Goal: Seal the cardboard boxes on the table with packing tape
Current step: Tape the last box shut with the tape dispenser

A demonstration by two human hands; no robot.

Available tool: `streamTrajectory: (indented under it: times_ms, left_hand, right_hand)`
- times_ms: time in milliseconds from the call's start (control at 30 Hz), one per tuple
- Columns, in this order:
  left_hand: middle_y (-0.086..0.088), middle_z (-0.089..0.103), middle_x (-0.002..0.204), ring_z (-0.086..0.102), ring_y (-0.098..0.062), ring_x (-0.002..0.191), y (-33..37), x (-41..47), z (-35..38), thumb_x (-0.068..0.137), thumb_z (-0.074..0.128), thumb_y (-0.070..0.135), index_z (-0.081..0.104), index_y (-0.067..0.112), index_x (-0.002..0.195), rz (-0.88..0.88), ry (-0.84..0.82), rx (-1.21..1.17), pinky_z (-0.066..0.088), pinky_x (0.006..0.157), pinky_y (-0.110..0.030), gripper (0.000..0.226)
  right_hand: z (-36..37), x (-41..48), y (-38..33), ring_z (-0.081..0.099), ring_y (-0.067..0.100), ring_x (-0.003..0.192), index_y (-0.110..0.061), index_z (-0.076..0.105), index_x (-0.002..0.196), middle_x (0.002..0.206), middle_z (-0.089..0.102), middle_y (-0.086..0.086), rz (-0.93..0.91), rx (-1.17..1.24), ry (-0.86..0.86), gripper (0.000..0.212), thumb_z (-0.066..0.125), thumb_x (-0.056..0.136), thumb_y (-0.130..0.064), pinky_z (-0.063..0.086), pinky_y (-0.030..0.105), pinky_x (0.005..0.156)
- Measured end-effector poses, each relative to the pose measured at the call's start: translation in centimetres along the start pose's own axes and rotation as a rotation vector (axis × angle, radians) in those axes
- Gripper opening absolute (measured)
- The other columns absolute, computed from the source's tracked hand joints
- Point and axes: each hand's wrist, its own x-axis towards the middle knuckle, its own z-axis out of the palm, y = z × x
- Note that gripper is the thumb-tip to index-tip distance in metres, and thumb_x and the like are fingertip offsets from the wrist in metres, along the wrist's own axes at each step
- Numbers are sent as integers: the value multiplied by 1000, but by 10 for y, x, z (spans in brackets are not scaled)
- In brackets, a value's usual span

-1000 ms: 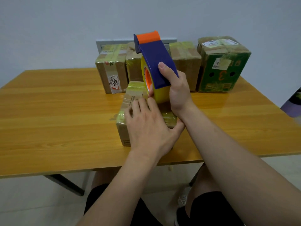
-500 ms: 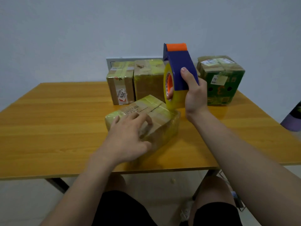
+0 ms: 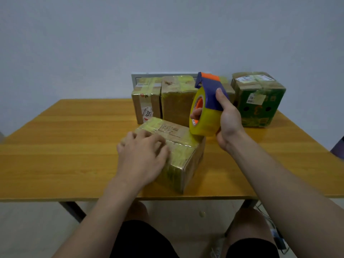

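A brown cardboard box (image 3: 184, 155) wrapped in yellowish tape lies at an angle near the table's front edge. My left hand (image 3: 142, 155) rests flat on its top, fingers spread, covering its left part. My right hand (image 3: 226, 121) grips a tape dispenser (image 3: 207, 107) with a blue frame, orange tip and yellow tape roll. The roll hovers at the box's far right corner; I cannot tell whether it touches.
Taped boxes stand in a row against the wall: a small brown one (image 3: 146, 101), a taller one (image 3: 176, 99) and a green printed one (image 3: 257, 99). A grey frame (image 3: 134, 79) leans behind them. The wooden table (image 3: 65, 146) stretches left and right.
My left hand has turned the near box further counter-clockwise. The dispenser in my right hand has tilted and come down toward the box's far corner.
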Motion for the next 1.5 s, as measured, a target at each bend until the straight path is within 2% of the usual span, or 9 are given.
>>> streamTrajectory:
  times_ms: [133,267,467,700,900,1033,1167,1300,1500]
  left_hand:
    - [-1,50,142,37,-29,133,31,-12,2,54,19,111,55,46,135,-32,-252,157,30,109,-63,110]
    - [0,45,139,36,-28,133,38,-13,4,69,50,93,46,43,133,29,-253,218,27,114,-65,81]
    - [14,43,139,37,-16,132,22,-18,-6,67,62,76,52,45,134,280,-370,-40,29,119,-50,75]
    - [26,36,161,7,6,155,2,9,-4,80,86,30,61,45,139,364,-586,-449,17,124,-32,65]
    - [24,60,142,38,9,144,-14,31,-6,85,82,5,73,38,126,335,-560,-565,31,121,-29,52]
    - [-4,76,120,71,-20,115,-7,40,-20,101,65,25,72,17,123,81,-387,-1025,57,97,-41,24]
    - [-17,78,105,77,-25,87,17,46,-30,90,64,61,77,12,105,-245,-508,-1308,60,64,-28,53]
    - [-13,76,86,72,-16,66,26,49,-29,81,78,43,83,13,78,-343,-585,-1504,58,55,-22,31]
    - [-2,70,68,68,-7,58,20,50,-20,85,70,23,84,14,79,-363,-697,-1651,55,51,-16,18]
  right_hand:
    - [3,-8,-5,75,30,70,-12,78,101,82,76,18,-18,-118,-48,52,60,93,-60,62,38,67]
    - [6,-18,-7,76,17,71,-33,83,87,82,79,3,-42,-173,-144,33,61,93,-57,59,27,61]
    - [-1,-24,-13,70,26,67,-14,80,92,78,74,15,-44,-154,-240,44,65,89,-56,61,34,64]
    - [-14,-27,-30,67,21,66,-6,77,101,76,72,10,-27,-214,-276,47,64,89,-49,54,32,65]
    - [-63,-20,-63,60,22,52,9,59,126,60,63,10,149,-343,-613,67,57,89,-46,51,32,59]
    - [-76,-12,-78,58,22,47,19,53,122,58,62,11,246,-389,-805,79,69,82,-47,52,30,53]
    - [-74,-3,-82,64,16,51,14,57,113,62,69,3,268,-414,-891,65,66,82,-41,52,24,53]
    - [-70,2,-83,65,15,53,11,61,109,64,69,2,258,-436,-922,56,55,84,-39,52,22,54]
    - [-64,4,-87,65,13,54,-15,77,88,67,71,-1,279,-417,-958,35,52,84,-38,53,22,56]
